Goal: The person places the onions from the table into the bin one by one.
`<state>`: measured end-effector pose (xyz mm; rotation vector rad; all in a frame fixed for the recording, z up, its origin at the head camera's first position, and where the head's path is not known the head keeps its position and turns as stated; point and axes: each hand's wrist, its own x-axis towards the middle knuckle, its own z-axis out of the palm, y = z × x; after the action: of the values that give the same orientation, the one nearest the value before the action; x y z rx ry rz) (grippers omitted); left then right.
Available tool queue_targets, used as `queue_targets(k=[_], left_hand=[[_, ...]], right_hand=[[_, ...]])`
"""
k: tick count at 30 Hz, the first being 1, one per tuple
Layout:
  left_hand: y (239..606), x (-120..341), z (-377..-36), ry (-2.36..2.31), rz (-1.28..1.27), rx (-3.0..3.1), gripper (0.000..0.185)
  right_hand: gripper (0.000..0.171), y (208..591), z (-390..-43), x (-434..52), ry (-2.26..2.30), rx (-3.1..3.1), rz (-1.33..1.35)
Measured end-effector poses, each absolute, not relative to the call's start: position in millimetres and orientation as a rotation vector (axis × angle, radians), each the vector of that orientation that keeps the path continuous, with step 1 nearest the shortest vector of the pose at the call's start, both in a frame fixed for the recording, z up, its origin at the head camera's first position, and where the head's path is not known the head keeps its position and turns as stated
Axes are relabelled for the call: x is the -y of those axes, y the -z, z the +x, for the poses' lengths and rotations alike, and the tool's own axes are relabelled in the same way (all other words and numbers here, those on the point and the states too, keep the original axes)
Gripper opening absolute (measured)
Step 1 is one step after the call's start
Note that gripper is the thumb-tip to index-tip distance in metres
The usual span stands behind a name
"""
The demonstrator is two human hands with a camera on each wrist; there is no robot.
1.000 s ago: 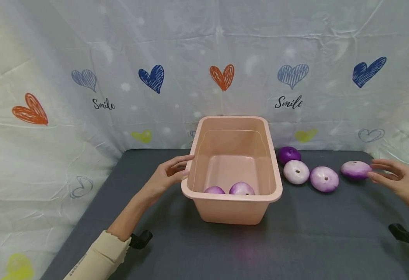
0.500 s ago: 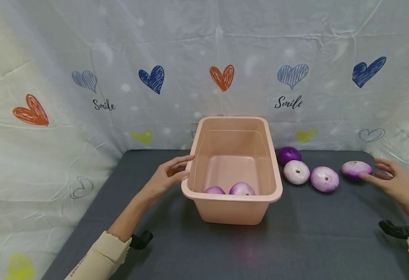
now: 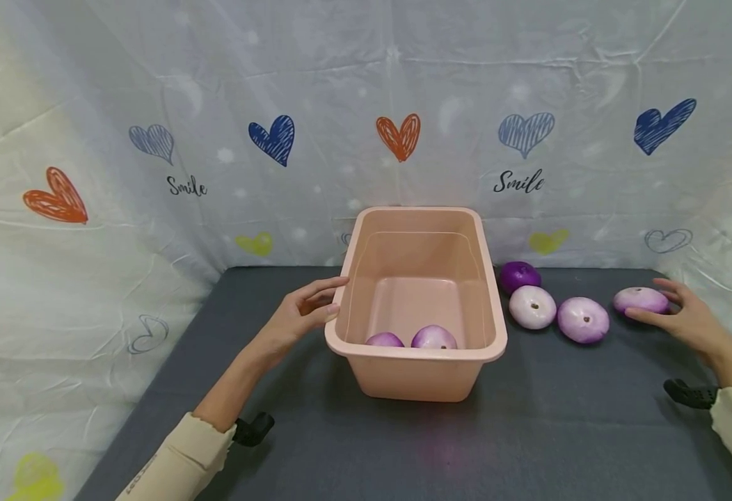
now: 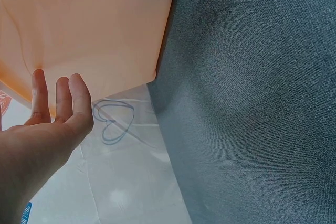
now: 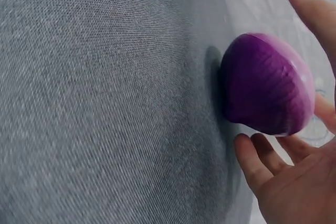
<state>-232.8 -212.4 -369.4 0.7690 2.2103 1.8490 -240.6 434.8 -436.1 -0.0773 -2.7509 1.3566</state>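
Observation:
My left hand rests at the left rim of a peach plastic basin, fingers mostly straight; in the left wrist view the fingertips lie against its outer wall. Two purple-and-white onions sit inside the basin near its front. At the far right, my right hand is spread around another onion on the table, thumb in front of it and fingers behind. In the right wrist view this onion shows a dark purple underside, with the thumb apart from it and fingers loosely bent beside it.
Right of the basin stand a dark purple onion, a whitish onion and a pale purple onion. A grey cloth covers the table. Behind hangs a white sheet printed with hearts.
My right hand has moved left and closer around the far-right onion, its thumb now in front of it. The left hand and basin have stayed in place.

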Motion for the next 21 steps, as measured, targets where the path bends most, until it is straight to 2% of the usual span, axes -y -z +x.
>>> queue_targets(k=[9,21], left_hand=[[370.3,211.0,-233.7,-1.850,0.765,-2.206,0.051],[368.4,210.6,-232.1,-1.851,0.765,-2.215,0.051]], right_hand=[[0.083,441.2,-241.0,-435.4,-1.248,2.728,-0.072],[0.078,443.6,-233.5,-438.4,-1.293,2.650,-0.044]])
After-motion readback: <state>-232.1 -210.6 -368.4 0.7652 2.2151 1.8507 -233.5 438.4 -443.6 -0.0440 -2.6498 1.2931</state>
